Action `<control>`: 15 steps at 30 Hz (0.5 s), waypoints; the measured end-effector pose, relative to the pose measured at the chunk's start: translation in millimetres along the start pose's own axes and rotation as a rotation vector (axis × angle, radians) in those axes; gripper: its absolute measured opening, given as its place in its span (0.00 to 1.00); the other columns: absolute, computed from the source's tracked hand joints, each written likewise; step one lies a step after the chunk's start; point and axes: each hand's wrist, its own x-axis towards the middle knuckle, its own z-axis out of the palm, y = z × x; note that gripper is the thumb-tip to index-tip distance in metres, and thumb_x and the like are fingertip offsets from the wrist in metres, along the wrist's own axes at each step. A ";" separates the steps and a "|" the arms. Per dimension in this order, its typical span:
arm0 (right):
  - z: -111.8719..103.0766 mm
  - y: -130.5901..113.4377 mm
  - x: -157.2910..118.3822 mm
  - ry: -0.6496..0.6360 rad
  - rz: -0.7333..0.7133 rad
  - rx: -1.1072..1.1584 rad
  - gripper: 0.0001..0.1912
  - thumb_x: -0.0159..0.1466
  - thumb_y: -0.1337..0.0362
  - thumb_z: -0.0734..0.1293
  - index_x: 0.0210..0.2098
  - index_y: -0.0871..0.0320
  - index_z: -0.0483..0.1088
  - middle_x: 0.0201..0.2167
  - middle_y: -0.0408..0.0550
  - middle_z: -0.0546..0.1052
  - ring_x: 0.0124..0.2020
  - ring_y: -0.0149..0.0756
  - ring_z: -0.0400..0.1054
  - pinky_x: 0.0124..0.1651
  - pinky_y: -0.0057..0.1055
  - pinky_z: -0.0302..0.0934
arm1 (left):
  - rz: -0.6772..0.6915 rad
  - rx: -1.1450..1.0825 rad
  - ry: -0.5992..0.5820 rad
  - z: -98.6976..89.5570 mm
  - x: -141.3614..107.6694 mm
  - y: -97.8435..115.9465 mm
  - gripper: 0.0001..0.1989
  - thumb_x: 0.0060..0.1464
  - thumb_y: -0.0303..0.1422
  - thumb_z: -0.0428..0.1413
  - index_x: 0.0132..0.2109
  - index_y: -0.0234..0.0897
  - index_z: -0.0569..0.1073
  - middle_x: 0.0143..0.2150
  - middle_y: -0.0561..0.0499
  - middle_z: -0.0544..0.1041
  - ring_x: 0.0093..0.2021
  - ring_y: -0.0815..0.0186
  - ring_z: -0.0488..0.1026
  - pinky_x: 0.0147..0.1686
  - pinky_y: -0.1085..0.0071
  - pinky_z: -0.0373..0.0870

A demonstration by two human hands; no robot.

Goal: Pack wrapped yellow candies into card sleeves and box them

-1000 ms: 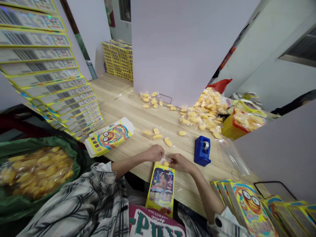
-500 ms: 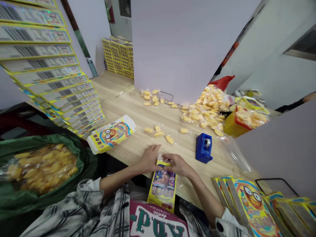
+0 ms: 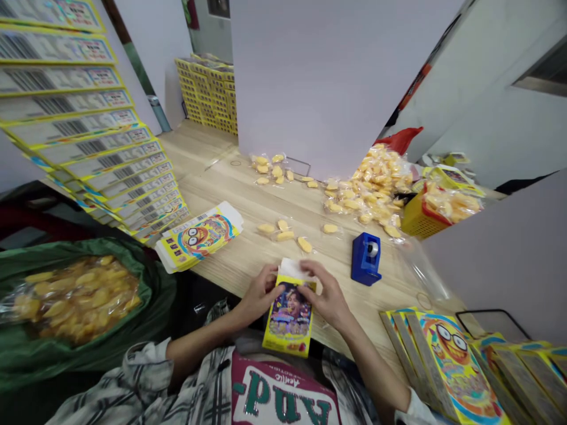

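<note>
While the yellow box point(image 3: 287, 324) is resting at the lower centre of the frame, its printed front facing up and a white flap point(image 3: 290, 267) sticking out from its far end, both hands are gripping it near that end. The left hand point(image 3: 260, 295) is holding the left edge, its thumb lying on the front; the right hand point(image 3: 326, 293) is holding the right edge, its thumb also on the front and its fingers curving beside the flap. Beyond the flap, some wrapped yellow pieces point(image 3: 286, 235) are lying on the wooden table point(image 3: 199, 177). Right of centre, a blue tape dispenser point(image 3: 363, 262) is standing below a large pile point(image 3: 376, 177) of such pieces, which is reaching toward a yellow basket point(image 3: 416, 218). A printed carton point(image 3: 201, 236) is lying left of centre, a tall stack of boxes point(image 3: 110, 144) is filling the upper left, and a green bag point(image 3: 153, 295) is holding wrapped pieces at the lower left.
</note>
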 end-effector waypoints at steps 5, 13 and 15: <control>25.1 18.5 -24.9 0.284 0.186 0.241 0.18 0.57 0.57 0.71 0.45 0.55 0.67 0.40 0.50 0.74 0.41 0.42 0.69 0.44 0.39 0.64 | 0.043 -0.044 0.023 -16.9 -1.7 -2.1 0.25 0.55 0.38 0.56 0.56 0.38 0.56 0.48 0.42 0.77 0.46 0.60 0.75 0.44 0.65 0.71; 58.3 20.7 -60.1 0.273 0.258 0.292 0.16 0.61 0.52 0.67 0.42 0.55 0.73 0.43 0.52 0.69 0.46 0.42 0.66 0.47 0.38 0.62 | 0.001 0.314 -0.011 -12.9 -29.0 -7.0 0.17 0.58 0.39 0.52 0.51 0.36 0.69 0.42 0.47 0.75 0.40 0.63 0.72 0.40 0.70 0.69; 54.0 16.8 -60.0 0.259 0.252 0.279 0.13 0.62 0.53 0.65 0.37 0.55 0.75 0.42 0.51 0.69 0.46 0.42 0.66 0.47 0.38 0.61 | -0.006 0.403 -0.043 -12.5 -27.6 -0.5 0.12 0.58 0.39 0.51 0.43 0.35 0.71 0.34 0.51 0.73 0.33 0.67 0.68 0.33 0.73 0.66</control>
